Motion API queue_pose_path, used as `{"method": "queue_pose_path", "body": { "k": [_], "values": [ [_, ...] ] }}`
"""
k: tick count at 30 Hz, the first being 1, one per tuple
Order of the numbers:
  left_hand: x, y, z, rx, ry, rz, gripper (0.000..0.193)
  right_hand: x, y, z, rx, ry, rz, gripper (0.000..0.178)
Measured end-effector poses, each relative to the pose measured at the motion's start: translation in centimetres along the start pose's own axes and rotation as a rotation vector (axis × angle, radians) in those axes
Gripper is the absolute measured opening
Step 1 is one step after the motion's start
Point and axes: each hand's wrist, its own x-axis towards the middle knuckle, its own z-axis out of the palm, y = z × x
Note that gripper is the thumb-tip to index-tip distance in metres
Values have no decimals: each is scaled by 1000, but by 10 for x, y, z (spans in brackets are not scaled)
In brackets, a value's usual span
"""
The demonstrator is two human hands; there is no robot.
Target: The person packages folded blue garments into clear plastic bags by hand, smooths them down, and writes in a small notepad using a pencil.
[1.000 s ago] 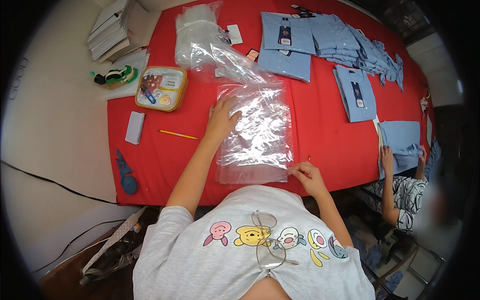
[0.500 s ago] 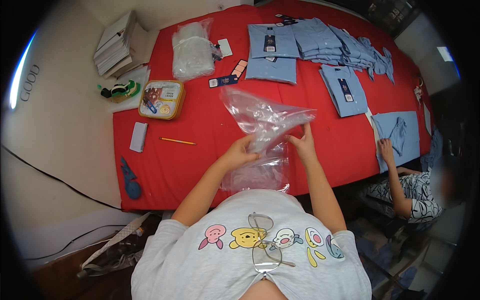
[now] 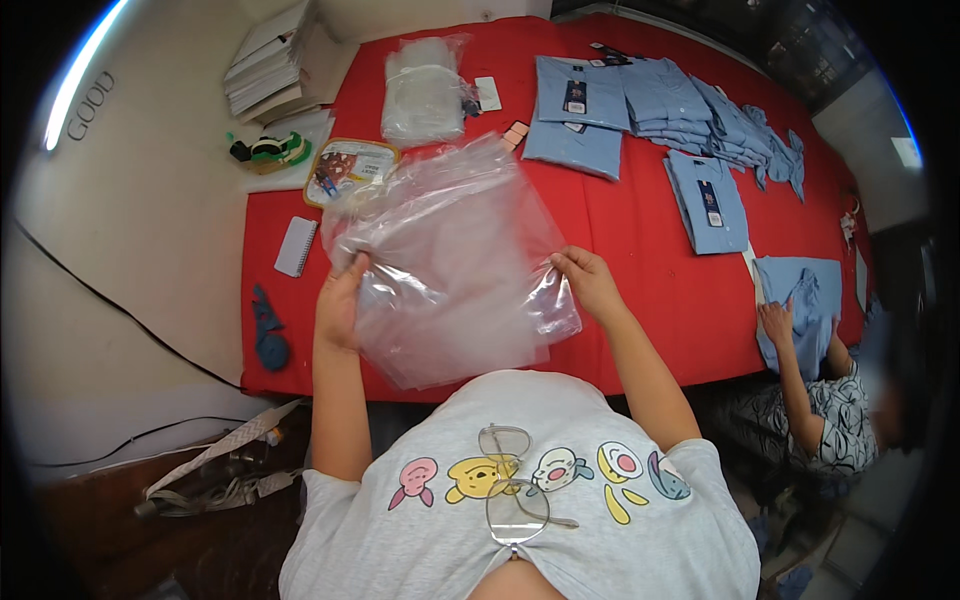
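Note:
A large clear plastic bag [image 3: 460, 270] is spread out between my two hands, above the near part of the red table. My left hand [image 3: 343, 300] grips its left edge, thumb on top. On the right edge my right hand [image 3: 585, 280] pinches the film between thumb and fingers. The bag looks flat, with creases and bright glare; nothing shows inside it. Its upper left corner overlaps a yellow-rimmed tub [image 3: 350, 170] with small items at its lid. Through the film the table's red is dimmed.
Folded blue shirts [image 3: 580, 95] with dark tags lie at the back right, one shirt [image 3: 706, 203] nearer. A bundle of clear bags [image 3: 424, 90] lies at the back. A notepad [image 3: 296, 247] and tape measure [image 3: 270, 345] are left. A co-worker's hand [image 3: 775, 322] touches a blue shirt.
The bag, bunched up before, is now opened out flat and wide. My left hand has moved left, and the two hands are farther apart. The co-worker's second hand has reached the shirt.

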Motion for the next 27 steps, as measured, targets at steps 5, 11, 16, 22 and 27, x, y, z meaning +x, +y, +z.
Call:
{"method": "queue_pose_path", "body": {
  "k": [5, 11, 16, 22, 27],
  "values": [
    [73, -57, -65, 550, -5, -99, 37, -48, 64, -70, -118, 386, 138, 21],
    [158, -125, -40, 797, -149, -276, 40, -138, 80, -102, -367, 622, 186, 35],
    [215, -144, -28, 735, -245, -403, 36, -169, 71, -105, -498, 704, 277, 46],
    [220, -147, -19, 721, -303, -532, 28, -181, 58, -111, -790, 809, 340, 42],
    [206, -137, -28, 812, -294, -595, 25, -179, 79, -118, -1152, 773, 309, 38]
  ]
}}
